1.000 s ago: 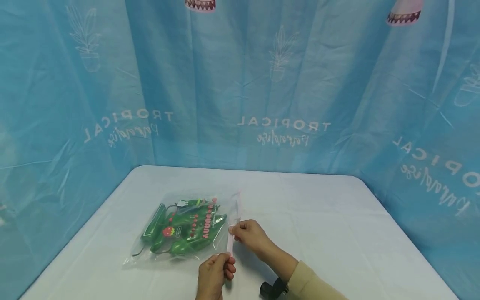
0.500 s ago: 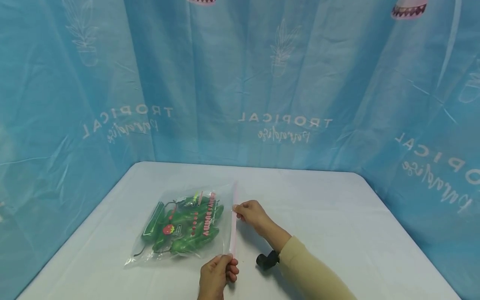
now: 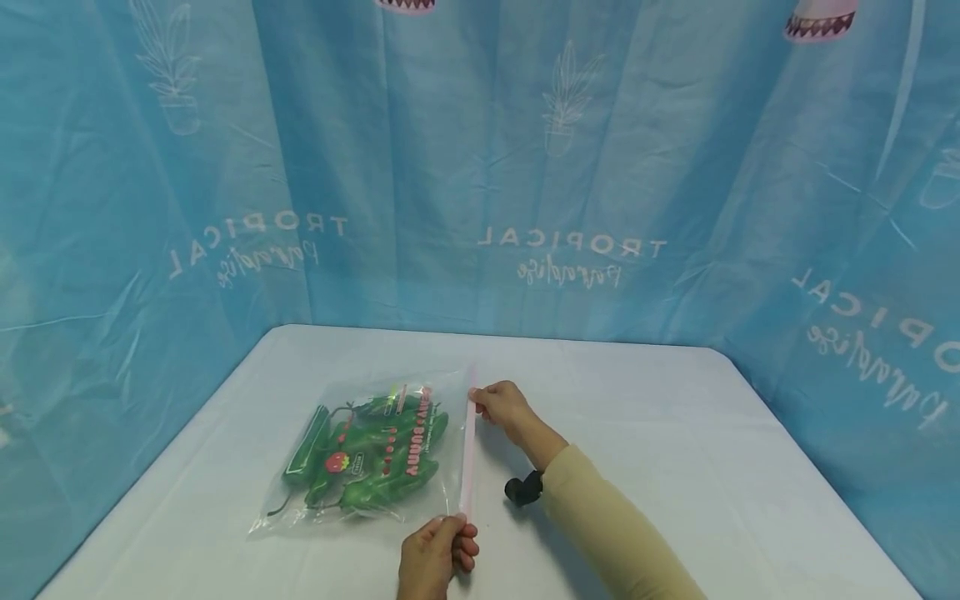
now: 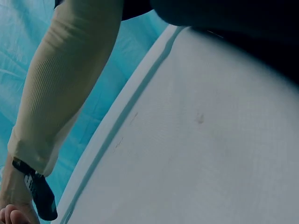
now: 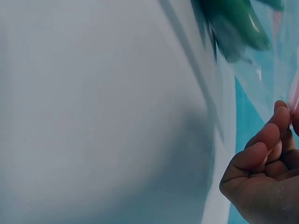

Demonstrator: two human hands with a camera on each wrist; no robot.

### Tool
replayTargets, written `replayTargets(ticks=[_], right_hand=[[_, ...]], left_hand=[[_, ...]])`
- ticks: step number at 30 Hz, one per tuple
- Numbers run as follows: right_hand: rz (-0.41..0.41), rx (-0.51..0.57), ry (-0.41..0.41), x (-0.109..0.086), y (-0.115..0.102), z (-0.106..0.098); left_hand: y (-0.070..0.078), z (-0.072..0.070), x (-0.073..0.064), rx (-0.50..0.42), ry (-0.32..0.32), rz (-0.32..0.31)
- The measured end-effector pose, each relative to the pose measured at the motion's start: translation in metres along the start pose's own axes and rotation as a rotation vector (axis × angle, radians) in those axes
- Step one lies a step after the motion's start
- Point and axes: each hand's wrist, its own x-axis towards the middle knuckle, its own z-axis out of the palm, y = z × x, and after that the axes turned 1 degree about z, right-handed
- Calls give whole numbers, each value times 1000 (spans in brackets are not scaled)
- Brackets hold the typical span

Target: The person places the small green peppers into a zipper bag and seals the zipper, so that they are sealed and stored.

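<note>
A clear zip bag [image 3: 450,467] printed with pink letters and a strawberry lies on the left half of the table. Inside it are several long green peppers [image 3: 390,483]. The pink zip strip [image 3: 468,458] runs along the bag's right edge. My left hand [image 3: 438,554] pinches the near end of that strip between thumb and fingers. Farther up, close to the far corner, my right hand [image 3: 506,408] pinches the strip too. In the right wrist view the right hand [image 5: 266,172] has curled fingers at the pink edge. Only a few fingertips appear low in the left wrist view.
A white cloth covers the table [image 3: 637,433]. Blue printed curtain [image 3: 570,167] hangs behind it and on both sides. A small black wrist camera [image 3: 522,489] sits under the right wrist, below the tan sleeve [image 3: 607,525].
My right hand has slid along the zip strip from near the middle toward the far corner. The strip now lies straighter. My left hand stays at the near end.
</note>
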Motion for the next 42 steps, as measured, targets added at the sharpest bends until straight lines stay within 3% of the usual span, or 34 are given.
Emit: replayTargets(ticks=[10, 18, 26, 36, 42], right_hand=[[74, -13, 82, 19, -5, -4], [83, -38, 73, 18, -3, -9], [40, -76, 60, 7, 2, -23], [-88, -95, 84, -22, -3, -42], [-128, -72, 106, -41, -6, -48]], left_hand=[[-1, 1, -3, 4, -8, -19], [-1, -1, -4, 27, -44, -32], [-3, -6, -5, 107, -111, -42], [0, -12, -11, 94, -208, -68], [13, -8, -11, 127, -218, 31]])
